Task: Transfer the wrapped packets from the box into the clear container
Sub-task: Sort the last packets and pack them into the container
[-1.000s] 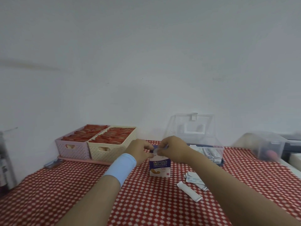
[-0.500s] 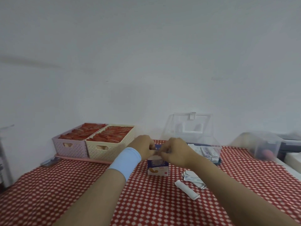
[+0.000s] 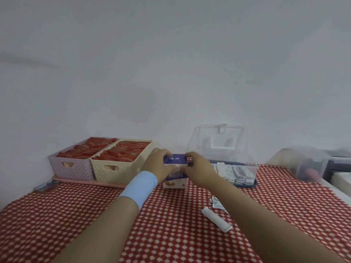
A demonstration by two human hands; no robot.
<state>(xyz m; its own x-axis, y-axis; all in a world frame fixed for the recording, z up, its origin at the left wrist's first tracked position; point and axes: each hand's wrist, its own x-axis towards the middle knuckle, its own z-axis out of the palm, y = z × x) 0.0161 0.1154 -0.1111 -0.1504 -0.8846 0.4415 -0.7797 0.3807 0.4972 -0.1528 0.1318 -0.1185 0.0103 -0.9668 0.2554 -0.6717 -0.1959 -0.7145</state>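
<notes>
Clear lidded plastic container (image 3: 235,164) stood at the back of the red-checked desk (image 3: 171,230), wrapped packets (image 3: 241,173) inside. Before it, our left hand (image 3: 157,165) and right hand (image 3: 199,168) gripped the small purple-and-white cardboard box (image 3: 174,181). One white packet (image 3: 216,219) lay nearby.

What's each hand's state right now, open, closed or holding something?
Left hand: fingers curled around the top flap of the box.
Right hand: fingers pinching the same flap from the other side.

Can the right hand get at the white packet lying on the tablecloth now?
Probably yes: the white packet lies uncovered close by, but the right hand grips the box and must release it first.
</notes>
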